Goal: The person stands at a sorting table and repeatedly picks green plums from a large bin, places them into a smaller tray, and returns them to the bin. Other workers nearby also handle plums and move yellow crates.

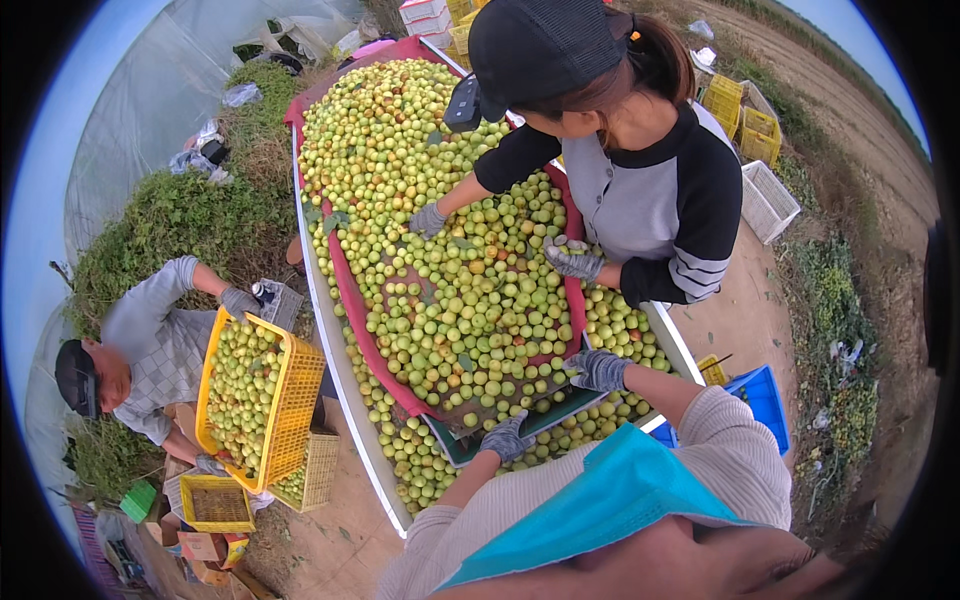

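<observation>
My left hand, in a grey knit glove, is at the front rim of a dark green tray. My right hand, gloved alike, touches the tray's right corner. Whether the fingers grip the rim is hard to see. Small green-yellow fruit, apple- or jujube-like, lies heaped on the sloping surface behind the tray. Red cloth borders this heap on both sides. More loose fruit fills the white-edged bin below and in front of the tray.
Across the heap, a person in a black cap has both gloved hands in the fruit. Another person at left tilts a yellow crate full of fruit. Crates stand at lower left; a blue crate is at right.
</observation>
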A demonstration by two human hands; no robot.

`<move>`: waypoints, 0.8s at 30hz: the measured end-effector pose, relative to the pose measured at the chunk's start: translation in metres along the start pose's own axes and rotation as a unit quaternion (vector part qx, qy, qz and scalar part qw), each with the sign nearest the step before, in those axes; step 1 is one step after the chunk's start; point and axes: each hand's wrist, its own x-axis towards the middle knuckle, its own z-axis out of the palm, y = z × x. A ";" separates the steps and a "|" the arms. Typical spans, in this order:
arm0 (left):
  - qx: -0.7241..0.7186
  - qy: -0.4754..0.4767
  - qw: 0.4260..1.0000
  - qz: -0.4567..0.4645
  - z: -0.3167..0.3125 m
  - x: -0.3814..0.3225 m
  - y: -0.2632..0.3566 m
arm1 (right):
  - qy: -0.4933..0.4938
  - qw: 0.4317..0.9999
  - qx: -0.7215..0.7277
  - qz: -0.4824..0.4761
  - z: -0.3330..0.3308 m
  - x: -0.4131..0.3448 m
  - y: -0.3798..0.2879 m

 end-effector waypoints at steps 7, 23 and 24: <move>0.051 0.044 0.998 0.008 -0.005 -0.019 0.006 | -0.076 0.985 -0.130 0.087 0.058 0.075 -0.076; 0.057 0.022 0.998 -0.007 -0.007 -0.012 0.008 | -0.040 0.979 -0.199 0.008 0.056 0.081 -0.051; 0.055 0.030 0.998 -0.004 -0.007 -0.013 0.008 | -0.054 0.985 -0.162 0.002 0.056 0.081 -0.051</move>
